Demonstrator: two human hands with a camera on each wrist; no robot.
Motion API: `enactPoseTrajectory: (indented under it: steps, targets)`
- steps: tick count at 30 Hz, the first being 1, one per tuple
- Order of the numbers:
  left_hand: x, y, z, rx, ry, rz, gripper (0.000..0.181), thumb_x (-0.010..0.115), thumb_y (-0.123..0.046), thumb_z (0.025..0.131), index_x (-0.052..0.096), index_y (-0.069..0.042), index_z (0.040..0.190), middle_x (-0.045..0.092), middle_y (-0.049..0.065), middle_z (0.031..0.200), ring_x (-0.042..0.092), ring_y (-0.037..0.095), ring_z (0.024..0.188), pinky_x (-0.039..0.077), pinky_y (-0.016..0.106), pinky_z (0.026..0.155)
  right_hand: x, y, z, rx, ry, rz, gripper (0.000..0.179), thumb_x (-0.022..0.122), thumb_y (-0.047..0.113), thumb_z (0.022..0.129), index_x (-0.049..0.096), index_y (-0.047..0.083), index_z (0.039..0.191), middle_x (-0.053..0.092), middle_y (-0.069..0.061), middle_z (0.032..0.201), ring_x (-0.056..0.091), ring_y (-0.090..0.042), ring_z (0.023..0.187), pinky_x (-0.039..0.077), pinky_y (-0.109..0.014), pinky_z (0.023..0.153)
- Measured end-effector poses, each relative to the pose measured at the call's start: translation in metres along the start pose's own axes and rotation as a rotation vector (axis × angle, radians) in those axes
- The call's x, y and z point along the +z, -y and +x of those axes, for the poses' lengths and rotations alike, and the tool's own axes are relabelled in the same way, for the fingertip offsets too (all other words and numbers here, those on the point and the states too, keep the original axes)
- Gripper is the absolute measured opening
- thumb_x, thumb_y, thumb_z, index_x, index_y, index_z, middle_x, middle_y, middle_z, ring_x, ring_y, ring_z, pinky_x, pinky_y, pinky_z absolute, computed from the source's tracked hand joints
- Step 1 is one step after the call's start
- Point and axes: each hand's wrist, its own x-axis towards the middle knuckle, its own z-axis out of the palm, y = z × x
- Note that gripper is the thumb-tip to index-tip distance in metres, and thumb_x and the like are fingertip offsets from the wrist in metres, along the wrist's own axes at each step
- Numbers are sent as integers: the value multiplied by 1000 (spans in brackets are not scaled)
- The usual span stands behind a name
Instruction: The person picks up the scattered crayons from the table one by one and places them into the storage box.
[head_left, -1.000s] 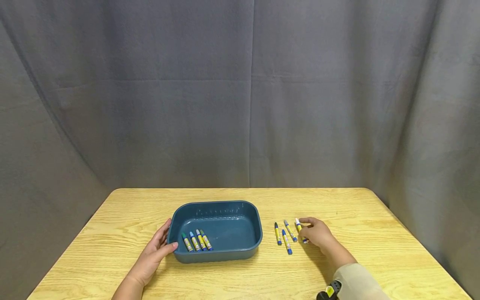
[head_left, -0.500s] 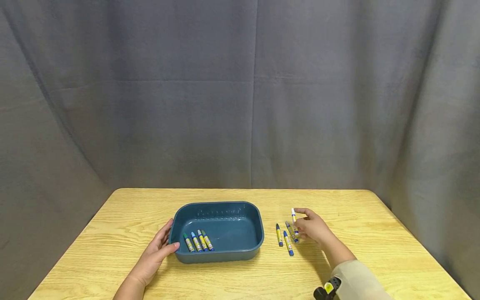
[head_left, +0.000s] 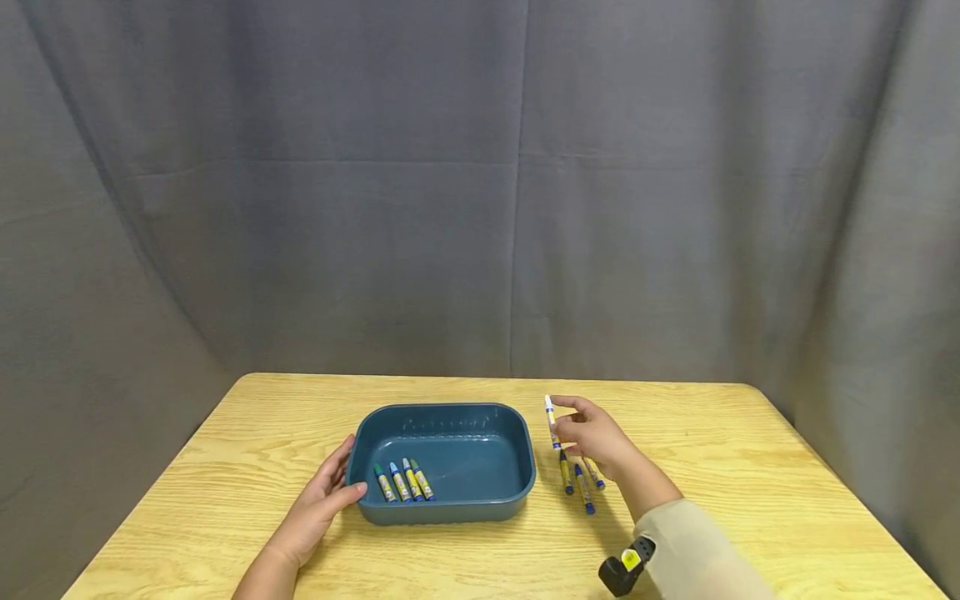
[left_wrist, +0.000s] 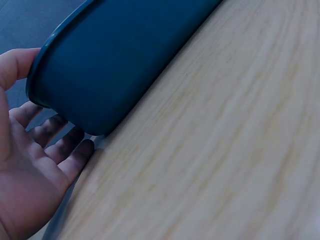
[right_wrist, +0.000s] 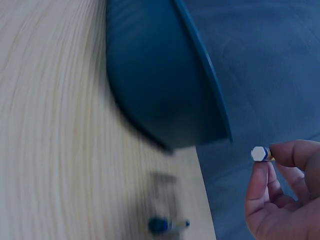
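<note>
A white-tipped crayon [head_left: 552, 423] with a blue and yellow wrapper stands nearly upright in my right hand [head_left: 600, 440], pinched between thumb and fingers above the table. The right wrist view shows the crayon's pale six-sided end [right_wrist: 259, 154]. My left hand [head_left: 313, 508] holds the left end of a dark teal plastic bin [head_left: 480, 467], thumb on its rim and fingers along the outer wall. Inside the bin, several crayons [head_left: 408, 482] lie side by side at the near left. Below my right hand lie three crayons, one blue-tipped [head_left: 584, 490], one dark [head_left: 566, 473], one partly hidden [head_left: 595, 475].
The wooden table [head_left: 450, 558] has light grain and rounded far corners. A grey curtain [head_left: 375, 208] hangs behind it and down both sides. A small black device [head_left: 622, 571] is worn at the right wrist, by a beige sleeve [head_left: 693, 546].
My right hand picks up the white-tipped crayon from the table and carries it left toward the bin. My left hand stays on the bin. The view shifts slightly.
</note>
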Motion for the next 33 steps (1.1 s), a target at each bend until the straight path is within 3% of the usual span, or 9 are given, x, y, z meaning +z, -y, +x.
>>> enactPoseTrajectory:
  steps: [11, 14, 18, 23, 26, 31, 33]
  targets:
    - [1, 1, 2, -19, -2, 7, 76, 59, -15, 94, 18, -16, 158, 25, 15, 161, 36, -15, 120, 27, 1, 96, 43, 22, 15, -21, 42, 61, 50, 51, 3, 93, 48, 5, 142, 58, -5, 95, 56, -16, 86, 50, -31, 74]
    - [1, 0, 1, -18, -2, -1, 76, 59, -14, 94, 18, -15, 158, 25, 15, 161, 35, 1, 135, 26, 0, 95, 55, 26, 19, -23, 63, 54, 50, 52, 1, 92, 49, 4, 141, 59, -5, 94, 56, -15, 83, 49, -28, 69]
    - [2, -1, 1, -13, -2, -16, 76, 58, -13, 94, 17, -14, 158, 24, 16, 161, 20, 31, 148, 25, -1, 94, 72, 26, 25, -29, 90, 27, 48, 55, 0, 91, 52, 5, 139, 60, -7, 94, 58, -15, 80, 49, -26, 65]
    - [2, 0, 1, -18, -2, -20, 77, 58, -13, 93, 17, -14, 158, 24, 15, 162, 20, 31, 149, 25, -1, 94, 93, 24, 27, -34, 114, -6, 47, 57, 0, 91, 54, 5, 137, 60, -7, 93, 57, -15, 77, 49, -25, 62]
    - [3, -1, 2, -18, -8, -9, 76, 59, -13, 93, 18, -14, 158, 25, 15, 161, 21, 31, 149, 27, 4, 100, 102, 22, 27, -32, 135, -13, 47, 59, 0, 90, 54, 5, 136, 62, -8, 94, 58, -14, 77, 49, -25, 61]
    - [3, -2, 1, -12, -12, 4, 75, 59, -12, 93, 19, -13, 157, 25, 15, 161, 23, 33, 149, 23, 28, 117, 117, 18, 27, -12, 164, -16, 46, 61, 1, 89, 56, 5, 134, 61, -7, 93, 56, -14, 74, 49, -25, 60]
    - [3, -2, 1, -12, -12, 3, 75, 59, -12, 93, 19, -12, 157, 25, 15, 161, 22, 33, 149, 24, 26, 116, 122, 17, 27, -4, 173, -20, 46, 62, 1, 88, 56, 5, 134, 60, -6, 92, 55, -15, 74, 49, -25, 60]
